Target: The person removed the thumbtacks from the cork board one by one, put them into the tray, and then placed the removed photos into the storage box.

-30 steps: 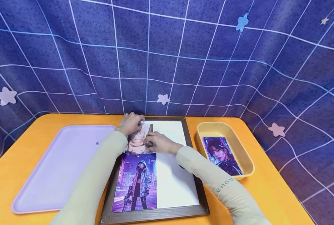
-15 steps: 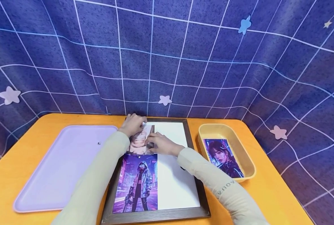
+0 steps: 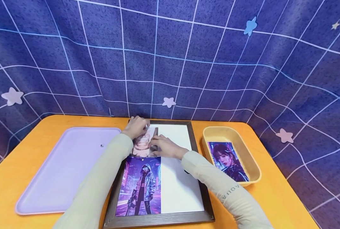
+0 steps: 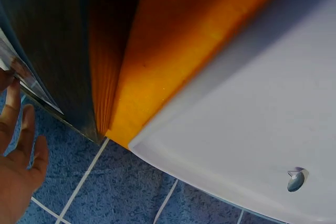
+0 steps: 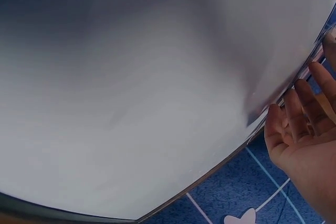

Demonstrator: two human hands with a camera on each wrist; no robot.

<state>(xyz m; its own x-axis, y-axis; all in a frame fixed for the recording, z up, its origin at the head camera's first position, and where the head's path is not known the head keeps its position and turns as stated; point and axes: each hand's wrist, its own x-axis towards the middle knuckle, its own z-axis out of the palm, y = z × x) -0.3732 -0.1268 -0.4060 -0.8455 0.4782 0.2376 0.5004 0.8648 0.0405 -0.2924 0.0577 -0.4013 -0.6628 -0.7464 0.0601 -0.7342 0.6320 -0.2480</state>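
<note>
Compared with a second ago, little has been changed: the scene is shifted slightly rightward in the head view, while the pale print [image 3: 142,148] is kept at the far left of the frame [image 3: 194,140], with both hands kept at it. Its far end is met by the left hand [image 3: 136,127], whose fingers [image 4: 25,132] are bent; its right edge is touched by the right hand [image 3: 167,147], with fingers bent and slightly spread. Whether anything is pinched by either cannot be told. In the yellow bin [image 3: 250,156], at the right of the counter [image 3: 1,181], a portrait [image 3: 225,162] is laid face up. On the lilac tray [image 3: 69,165], at the left, a metal stud [image 3: 102,145] is seen. Nearer than the pale print, a purple print [image 3: 139,187] is laid within the frame, its figure's head pointed toward the curtain [image 3: 170,47]. The pale print is partly covered by the hands; its long axis appears aligned with the frame's long sides, near to far, but which way its picture is turned cannot be told.
</note>
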